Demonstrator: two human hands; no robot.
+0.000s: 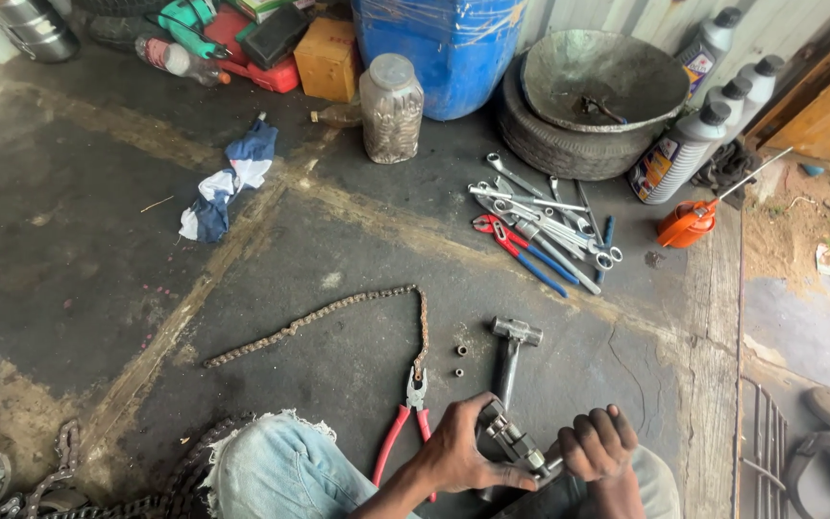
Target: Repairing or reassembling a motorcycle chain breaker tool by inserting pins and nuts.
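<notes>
Metal chain tool, a small grey screw-type press, sits low in the view between both hands, above the person's knees. Left hand wraps the tool's upper end, fingers curled over the top and thumb beneath, so the grip is pressed closed around the tool body. Right hand is clenched in a fist at the tool's lower right end, closed on its handle; the tool thus spans from one grip to the other, slanting down to the right. Just above the left hand, a hammer lies on the concrete floor, head away from the person. Red-handled pliers lie just left of the left hand, jaws pointing at the end of a rusty drive chain that bends across the floor. Two small metal bushings rest between chain and hammer. Well apart, farther back, lie a pile of spanners with red and blue pliers, an orange oil can, a plastic jar and a rag.
</notes>
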